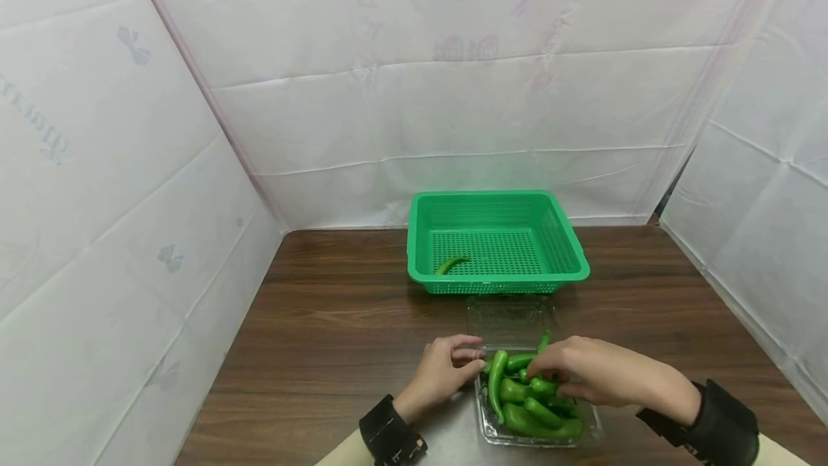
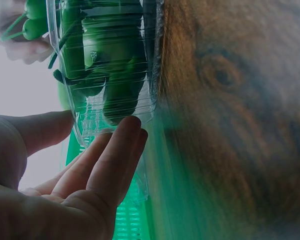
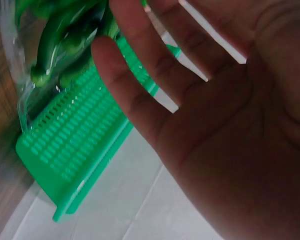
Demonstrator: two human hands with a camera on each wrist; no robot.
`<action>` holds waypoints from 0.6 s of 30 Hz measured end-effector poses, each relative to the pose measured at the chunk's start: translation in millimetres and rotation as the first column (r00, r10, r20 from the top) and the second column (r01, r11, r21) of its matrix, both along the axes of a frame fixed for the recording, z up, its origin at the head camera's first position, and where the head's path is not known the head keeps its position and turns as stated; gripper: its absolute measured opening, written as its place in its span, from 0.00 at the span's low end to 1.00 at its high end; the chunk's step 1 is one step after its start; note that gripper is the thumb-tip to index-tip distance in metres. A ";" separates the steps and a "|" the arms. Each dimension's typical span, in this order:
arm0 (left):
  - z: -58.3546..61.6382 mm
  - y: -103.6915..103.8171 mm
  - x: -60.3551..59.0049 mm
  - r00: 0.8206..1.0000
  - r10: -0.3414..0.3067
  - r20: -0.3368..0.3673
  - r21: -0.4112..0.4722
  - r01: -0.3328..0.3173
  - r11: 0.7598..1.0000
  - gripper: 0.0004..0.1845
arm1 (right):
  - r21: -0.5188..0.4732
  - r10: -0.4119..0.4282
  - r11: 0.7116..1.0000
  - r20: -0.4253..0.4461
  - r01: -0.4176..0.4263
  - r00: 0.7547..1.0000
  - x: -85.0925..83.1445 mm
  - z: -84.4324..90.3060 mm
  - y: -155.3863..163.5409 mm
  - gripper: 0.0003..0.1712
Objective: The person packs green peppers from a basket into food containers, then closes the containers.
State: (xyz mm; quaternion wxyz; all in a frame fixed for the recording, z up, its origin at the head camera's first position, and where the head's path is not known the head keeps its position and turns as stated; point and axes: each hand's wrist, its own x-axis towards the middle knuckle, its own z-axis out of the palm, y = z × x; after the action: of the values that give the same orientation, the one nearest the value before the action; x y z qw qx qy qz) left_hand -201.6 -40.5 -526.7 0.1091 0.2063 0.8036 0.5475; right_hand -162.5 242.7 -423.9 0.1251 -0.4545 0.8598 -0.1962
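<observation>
While the left hand [image 1: 446,369] steadies the clear tray [image 1: 585,428] with straight fingers, the right hand [image 1: 591,372] pinches a pepper [image 1: 542,385]; green basket [image 1: 576,250] at 12 o'clock.

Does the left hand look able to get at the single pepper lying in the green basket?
Probably yes: the left hand rests at the clear container, and bare table lies between it and the open-topped basket holding the pepper.
</observation>
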 end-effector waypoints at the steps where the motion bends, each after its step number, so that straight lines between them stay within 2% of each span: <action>1: -0.2 0.2 0.0 1.000 0.000 0.000 0.002 0.000 1.000 0.22 | 0.001 -0.007 1.000 -0.006 0.007 1.000 0.6 -0.7 -1.5 0.26; 10: -1.7 0.7 -1.6 1.000 -0.010 0.003 0.021 0.010 1.000 0.22 | -0.012 -0.051 0.999 -0.071 0.050 0.996 3.0 -7.2 -10.8 0.22; 18: -2.8 0.5 -1.3 1.000 -0.003 -0.001 0.021 0.003 1.000 0.21 | 0.035 -0.055 0.997 -0.205 0.063 0.977 6.0 -16.3 -16.2 0.17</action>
State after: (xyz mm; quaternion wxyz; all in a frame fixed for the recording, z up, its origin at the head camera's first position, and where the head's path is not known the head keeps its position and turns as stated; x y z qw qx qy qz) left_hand -203.0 -39.9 -529.5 0.1075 0.2088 0.7977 0.5555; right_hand -156.5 226.4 -440.2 0.0396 -0.4438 0.8851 -0.1345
